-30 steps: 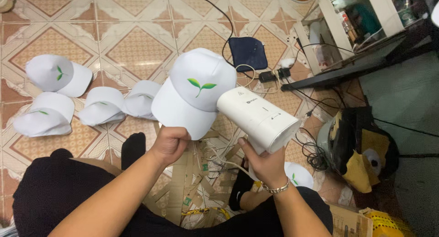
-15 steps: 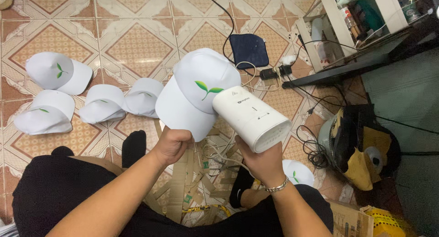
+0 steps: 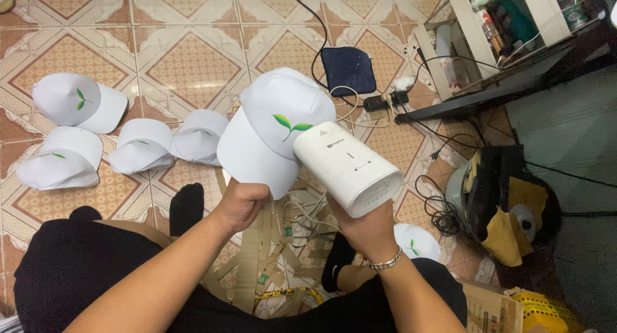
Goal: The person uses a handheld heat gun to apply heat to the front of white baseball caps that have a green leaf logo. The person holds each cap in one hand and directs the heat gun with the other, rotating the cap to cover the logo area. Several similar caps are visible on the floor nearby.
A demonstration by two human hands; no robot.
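My left hand (image 3: 241,205) grips the brim of a white cap (image 3: 273,128) with a green leaf emblem, holding it up in front of me. My right hand (image 3: 367,229) holds a white cylindrical handheld appliance (image 3: 347,168) by its lower end, its top pressed against the cap beside the emblem. A bracelet sits on my right wrist. I am seated on the floor, with dark trousers and black socks showing below.
Several more white caps (image 3: 96,130) lie on the patterned tile floor (image 3: 193,69) at the left, another by my right knee (image 3: 414,240). A dark pad (image 3: 348,69), cables and a power strip (image 3: 385,101) lie ahead. White shelving (image 3: 488,31) and a wrapped fan (image 3: 508,204) stand right.
Both hands shifted the cap and the appliance slightly left and up; the appliance now tilts more steeply against the cap.
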